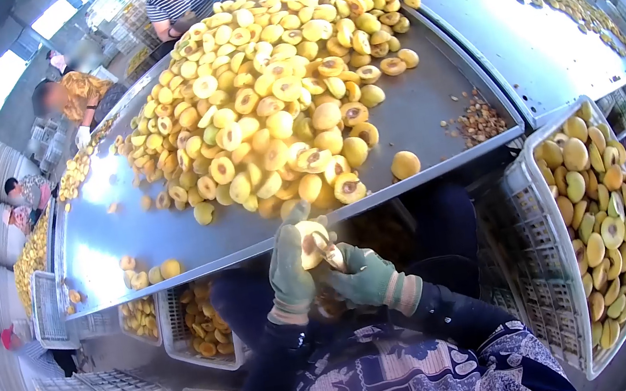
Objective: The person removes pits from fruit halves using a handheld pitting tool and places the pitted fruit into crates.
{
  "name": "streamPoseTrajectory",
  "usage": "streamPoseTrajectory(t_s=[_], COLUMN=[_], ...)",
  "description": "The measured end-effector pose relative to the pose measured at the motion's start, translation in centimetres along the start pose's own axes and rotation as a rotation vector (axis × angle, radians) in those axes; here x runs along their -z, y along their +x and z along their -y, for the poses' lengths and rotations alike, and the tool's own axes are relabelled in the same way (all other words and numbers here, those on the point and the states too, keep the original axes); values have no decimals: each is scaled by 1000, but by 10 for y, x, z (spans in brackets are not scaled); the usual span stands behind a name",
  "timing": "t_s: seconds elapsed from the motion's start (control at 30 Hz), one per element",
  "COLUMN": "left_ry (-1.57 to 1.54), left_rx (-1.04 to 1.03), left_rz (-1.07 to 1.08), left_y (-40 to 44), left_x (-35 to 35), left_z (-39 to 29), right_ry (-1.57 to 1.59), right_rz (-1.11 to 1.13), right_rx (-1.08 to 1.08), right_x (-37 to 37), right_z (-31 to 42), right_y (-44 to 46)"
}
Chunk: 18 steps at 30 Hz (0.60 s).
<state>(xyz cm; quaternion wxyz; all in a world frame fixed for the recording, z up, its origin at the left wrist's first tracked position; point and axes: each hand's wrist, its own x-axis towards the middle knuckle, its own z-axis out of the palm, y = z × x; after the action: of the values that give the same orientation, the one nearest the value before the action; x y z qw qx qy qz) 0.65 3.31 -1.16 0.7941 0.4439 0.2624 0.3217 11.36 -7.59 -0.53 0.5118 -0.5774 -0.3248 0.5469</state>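
In a green glove, my left hand (290, 268) is closed round a pale yellow fruit half (310, 244) at the near edge of the metal table. My right hand (365, 275), gloved too, is closed on a small tool (329, 251) whose end touches the fruit; its exact shape is hard to make out. Beyond my hands a big heap of yellow halved fruit (258, 98) covers much of the table (256, 246). One fruit (405, 165) lies apart from the heap, to the right.
Brown pits (478, 122) lie at the table's right corner. A crate of fruit (582, 317) stands at my right; more crates (228, 360) are below left. Co-workers (189, 3) (84, 96) are across and at the left. A second metal table (538, 24) is at the upper right.
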Motion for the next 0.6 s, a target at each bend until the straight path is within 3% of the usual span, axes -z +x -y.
streamPoseTrajectory(t_s=[0.1,0.2,0.27,0.37,0.5,0.6], left_ry=[50,100,98,123,270,91], left_rx=[-47,-134,-169,-33,-104,318], left_rz=[-16,-31,-32,-48,151,165], left_y=[-7,-11,-13,-15,-13,-4], left_x=[-18,-26,-28,-28,-24,-16], left_z=[15,26,29,22,16,8], right_ry=[-32,-206,-134,50,17,-13], right_rz=[17,-14,47,170,269,377], right_rx=[-50,76,-45,-186,-184,-340], right_x=[12,16,21,30,38,46], right_z=[-8,-15,-4,21,13,13], right_y=[-10,-16,-24,-34,-33,-33])
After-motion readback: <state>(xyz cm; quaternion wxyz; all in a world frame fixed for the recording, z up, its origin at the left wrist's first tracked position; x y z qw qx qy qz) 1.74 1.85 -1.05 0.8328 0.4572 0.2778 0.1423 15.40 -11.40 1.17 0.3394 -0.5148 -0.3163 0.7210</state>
